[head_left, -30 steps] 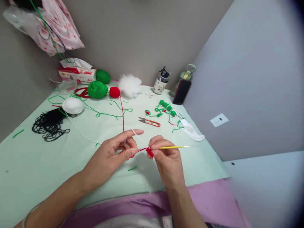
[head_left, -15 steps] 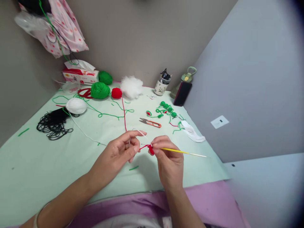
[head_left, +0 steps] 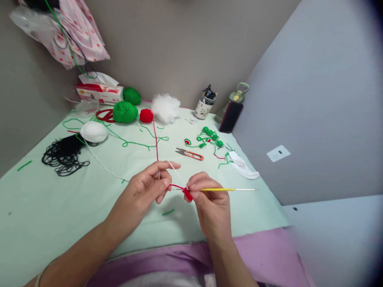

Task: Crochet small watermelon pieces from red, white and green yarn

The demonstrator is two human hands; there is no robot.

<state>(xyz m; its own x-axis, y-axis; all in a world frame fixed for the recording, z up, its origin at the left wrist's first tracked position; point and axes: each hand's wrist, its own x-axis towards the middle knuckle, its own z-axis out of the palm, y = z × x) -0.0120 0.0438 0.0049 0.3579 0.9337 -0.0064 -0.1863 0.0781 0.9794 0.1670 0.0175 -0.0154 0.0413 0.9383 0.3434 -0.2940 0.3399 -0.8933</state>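
My right hand [head_left: 213,199] pinches a yellow-handled crochet hook [head_left: 220,189] and a small red crocheted piece [head_left: 187,194] between thumb and fingers. The hook lies nearly level, its metal tip passing by the red piece toward the left. My left hand [head_left: 151,185] pinches the red yarn [head_left: 176,185] between thumb and a finger, just left of the piece. White yarn [head_left: 176,171] slants from the raised left index finger down to the red piece. A ring-like metal band shows on a left finger.
Orange thread snips [head_left: 191,154] lie beyond my hands. Green crocheted pieces [head_left: 210,134] and a white strip [head_left: 243,167] are at the right. Behind stand a pen cup [head_left: 203,108], a phone [head_left: 231,117], white stuffing [head_left: 165,108], and red [head_left: 146,115], green [head_left: 125,112] and white [head_left: 93,132] yarn balls.
My left hand has moved slightly left, lengthening the red yarn between it and the piece. The red piece sits slightly lower and tilts, and the hook has turned closer to level.
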